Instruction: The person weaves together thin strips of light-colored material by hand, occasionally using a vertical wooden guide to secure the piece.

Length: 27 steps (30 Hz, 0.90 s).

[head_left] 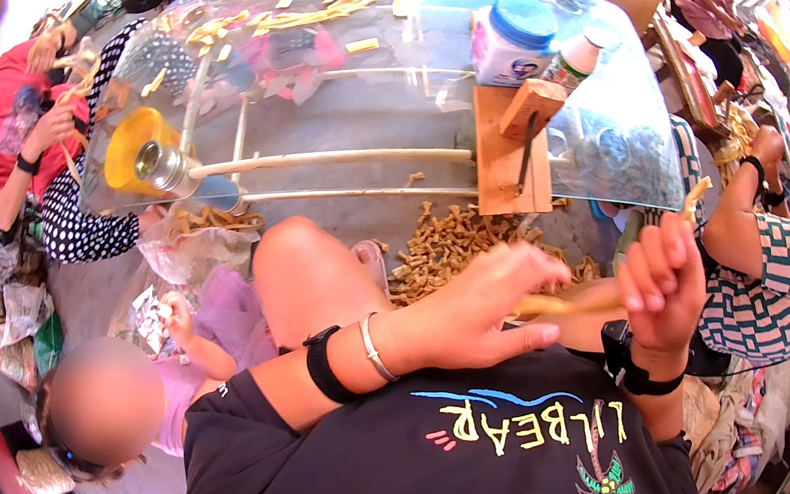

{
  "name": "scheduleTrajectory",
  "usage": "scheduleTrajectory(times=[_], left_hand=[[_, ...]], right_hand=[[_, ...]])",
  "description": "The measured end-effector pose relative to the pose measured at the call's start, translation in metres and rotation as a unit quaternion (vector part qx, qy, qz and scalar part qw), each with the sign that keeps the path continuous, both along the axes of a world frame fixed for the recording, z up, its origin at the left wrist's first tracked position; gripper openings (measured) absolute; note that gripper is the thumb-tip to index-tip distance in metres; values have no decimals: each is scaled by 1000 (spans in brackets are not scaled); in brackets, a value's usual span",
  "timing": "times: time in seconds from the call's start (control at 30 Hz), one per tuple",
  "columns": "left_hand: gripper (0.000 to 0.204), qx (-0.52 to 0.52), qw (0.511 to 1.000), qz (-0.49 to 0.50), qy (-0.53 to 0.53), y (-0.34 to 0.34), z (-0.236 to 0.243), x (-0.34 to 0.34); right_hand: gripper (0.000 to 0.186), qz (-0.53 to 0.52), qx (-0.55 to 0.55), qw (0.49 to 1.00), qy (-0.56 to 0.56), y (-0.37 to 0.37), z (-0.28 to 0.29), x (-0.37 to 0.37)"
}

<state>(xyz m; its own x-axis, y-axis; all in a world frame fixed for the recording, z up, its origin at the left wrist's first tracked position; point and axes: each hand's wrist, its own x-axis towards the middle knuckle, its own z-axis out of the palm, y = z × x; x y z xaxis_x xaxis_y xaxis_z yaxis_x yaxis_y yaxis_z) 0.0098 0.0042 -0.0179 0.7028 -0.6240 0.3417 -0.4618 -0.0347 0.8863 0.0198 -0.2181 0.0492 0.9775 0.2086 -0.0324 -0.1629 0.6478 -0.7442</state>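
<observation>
A long tan strip (pixel 580 303) runs between my two hands in front of my black shirt. My right hand (pixel 660 278) is closed around it with the fingers curled, and a pale end (pixel 697 197) sticks up above the fist. My left hand (pixel 469 305) has the other stretch of strip passing in between thumb and fingers; its fingertips are smeared and the lower fingers are hidden. Beyond my hands, a heap of small knotted bone-shaped tan pieces (pixel 436 253) lies on the floor, partly covered by my left hand.
A glass-topped table (pixel 376 108) stands ahead, bearing loose strips (pixel 312 13), a blue-lidded tub (pixel 515 36), a bottle (pixel 576 58) and a wooden stand with a blade-like metal piece (pixel 510 155). A child (pixel 217 343) is close on my left. Other people sit at left and right.
</observation>
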Motion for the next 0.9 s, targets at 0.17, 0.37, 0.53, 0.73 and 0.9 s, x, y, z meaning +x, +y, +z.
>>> scheduleTrajectory(times=[0.17, 0.37, 0.53, 0.73, 0.9], left_hand=[[36, -43, 965, -123, 229, -15, 18, 11], [18, 28, 988, 84, 124, 21, 28, 31], [16, 16, 998, 48, -30, -13, 31, 32], [23, 42, 968, 197, 151, -10, 43, 36], [40, 76, 984, 5, 160, 11, 15, 35]], right_hand=[[28, 61, -149, 985, -66, 27, 0, -13], [31, 116, -524, 835, -126, -30, -19, 10], [49, 505, -448, 709, -201, 17, -33, -10], [46, 587, -331, 711, -199, 30, -33, -7], [46, 480, -299, 809, -160, 23, -40, -12]])
